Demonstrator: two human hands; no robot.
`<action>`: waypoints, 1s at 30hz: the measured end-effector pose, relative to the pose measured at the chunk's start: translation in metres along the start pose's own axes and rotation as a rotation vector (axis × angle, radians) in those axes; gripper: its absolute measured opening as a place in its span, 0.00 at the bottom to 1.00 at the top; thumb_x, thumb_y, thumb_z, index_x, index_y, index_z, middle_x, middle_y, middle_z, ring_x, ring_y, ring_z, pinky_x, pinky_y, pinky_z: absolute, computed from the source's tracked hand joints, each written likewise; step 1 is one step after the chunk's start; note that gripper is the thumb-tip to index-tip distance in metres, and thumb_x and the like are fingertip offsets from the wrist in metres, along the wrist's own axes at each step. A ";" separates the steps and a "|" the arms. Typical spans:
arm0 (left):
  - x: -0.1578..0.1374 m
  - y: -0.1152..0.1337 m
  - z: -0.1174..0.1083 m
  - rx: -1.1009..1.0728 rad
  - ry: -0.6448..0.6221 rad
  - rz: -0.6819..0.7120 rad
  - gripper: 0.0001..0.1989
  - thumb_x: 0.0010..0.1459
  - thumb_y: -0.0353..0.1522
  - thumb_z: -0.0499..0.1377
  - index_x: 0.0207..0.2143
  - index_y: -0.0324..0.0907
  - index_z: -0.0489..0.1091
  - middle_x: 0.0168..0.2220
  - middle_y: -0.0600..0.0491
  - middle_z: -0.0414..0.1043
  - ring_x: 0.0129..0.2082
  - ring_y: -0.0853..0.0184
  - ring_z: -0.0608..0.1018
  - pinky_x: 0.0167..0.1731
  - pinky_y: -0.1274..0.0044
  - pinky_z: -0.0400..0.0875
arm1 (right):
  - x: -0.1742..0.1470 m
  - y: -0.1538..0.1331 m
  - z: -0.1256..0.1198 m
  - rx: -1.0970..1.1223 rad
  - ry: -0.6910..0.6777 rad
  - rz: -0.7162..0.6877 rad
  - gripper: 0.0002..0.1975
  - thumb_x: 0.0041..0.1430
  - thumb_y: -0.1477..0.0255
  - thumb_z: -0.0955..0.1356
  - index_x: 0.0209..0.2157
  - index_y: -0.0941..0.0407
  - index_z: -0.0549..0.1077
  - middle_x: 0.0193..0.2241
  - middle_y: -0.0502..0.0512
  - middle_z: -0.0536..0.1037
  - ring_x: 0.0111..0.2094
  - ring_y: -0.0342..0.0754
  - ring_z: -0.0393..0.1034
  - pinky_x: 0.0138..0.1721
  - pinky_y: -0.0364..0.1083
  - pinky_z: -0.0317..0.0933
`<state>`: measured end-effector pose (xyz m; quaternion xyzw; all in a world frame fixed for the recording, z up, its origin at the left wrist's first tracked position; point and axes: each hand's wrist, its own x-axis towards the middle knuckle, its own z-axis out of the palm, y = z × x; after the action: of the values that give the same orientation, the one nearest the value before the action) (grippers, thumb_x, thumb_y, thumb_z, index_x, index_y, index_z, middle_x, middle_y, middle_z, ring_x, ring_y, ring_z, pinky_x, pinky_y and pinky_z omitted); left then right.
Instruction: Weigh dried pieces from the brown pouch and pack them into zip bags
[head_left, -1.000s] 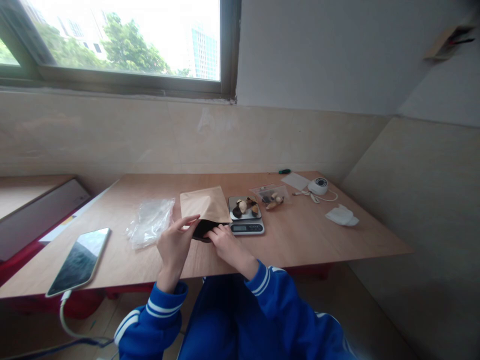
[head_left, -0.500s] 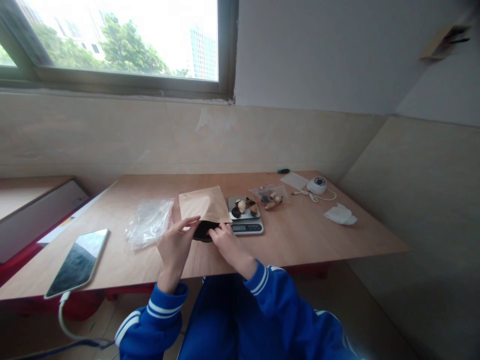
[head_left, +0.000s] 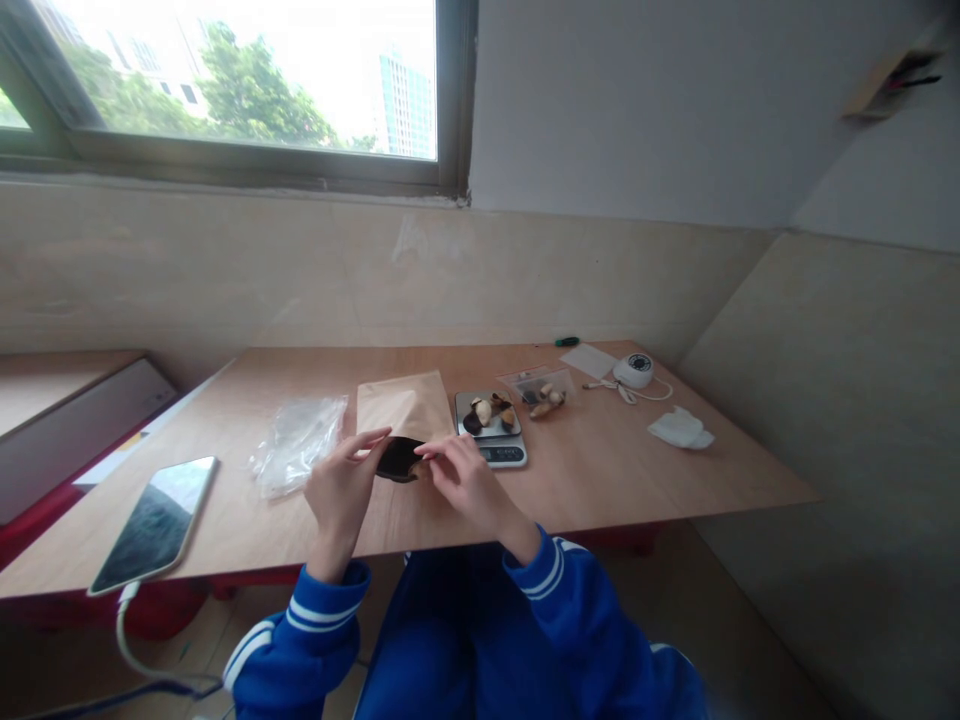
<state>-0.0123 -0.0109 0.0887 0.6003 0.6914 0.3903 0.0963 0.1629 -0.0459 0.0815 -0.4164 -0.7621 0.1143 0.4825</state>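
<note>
Presently, left of the scale (head_left: 507,456), the left hand (head_left: 341,488) pinches the near edge of the bag (head_left: 401,395) — itself just beside the scale. The right hand (head_left: 469,478), nearest the scale, has shifted rightward at the dark mouth (head_left: 397,458) — probably spreading it wider; whether its fingertips grip anything cannot be told.

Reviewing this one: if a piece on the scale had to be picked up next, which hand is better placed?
Probably the right hand: it is at the brown bag's right side, close to the scale. The left hand is on the other side, farther away.
</note>
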 end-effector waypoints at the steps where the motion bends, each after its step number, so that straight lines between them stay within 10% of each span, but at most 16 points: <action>1: 0.000 -0.001 0.000 -0.001 0.001 0.006 0.10 0.54 0.43 0.61 0.38 0.57 0.78 0.26 0.60 0.78 0.30 0.67 0.79 0.26 0.79 0.62 | 0.000 0.002 -0.007 0.035 0.025 0.024 0.13 0.61 0.81 0.61 0.43 0.55 0.72 0.37 0.53 0.76 0.40 0.47 0.67 0.45 0.47 0.62; 13: 0.000 -0.001 0.001 -0.013 0.016 0.022 0.10 0.53 0.42 0.62 0.37 0.55 0.78 0.28 0.60 0.79 0.31 0.65 0.79 0.28 0.78 0.63 | 0.001 0.114 -0.050 -0.422 0.059 0.152 0.14 0.60 0.81 0.59 0.43 0.57 0.73 0.39 0.58 0.77 0.41 0.53 0.66 0.46 0.52 0.61; 21: 0.000 -0.005 0.002 -0.018 0.024 0.028 0.10 0.53 0.44 0.61 0.38 0.56 0.78 0.27 0.60 0.78 0.31 0.65 0.79 0.27 0.79 0.62 | -0.011 0.121 -0.029 -0.804 0.072 0.023 0.13 0.64 0.80 0.59 0.43 0.59 0.73 0.38 0.60 0.75 0.41 0.54 0.66 0.45 0.51 0.60; 30: 0.000 -0.007 0.002 -0.028 0.017 0.020 0.10 0.53 0.44 0.61 0.38 0.57 0.78 0.27 0.61 0.78 0.31 0.66 0.79 0.28 0.78 0.62 | -0.038 0.131 -0.024 -0.746 -0.050 -0.064 0.17 0.62 0.84 0.57 0.46 0.61 0.73 0.39 0.60 0.76 0.42 0.53 0.67 0.48 0.52 0.63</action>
<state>-0.0163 -0.0103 0.0830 0.6025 0.6805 0.4061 0.0950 0.2592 0.0025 -0.0060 -0.5367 -0.7754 -0.1764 0.2822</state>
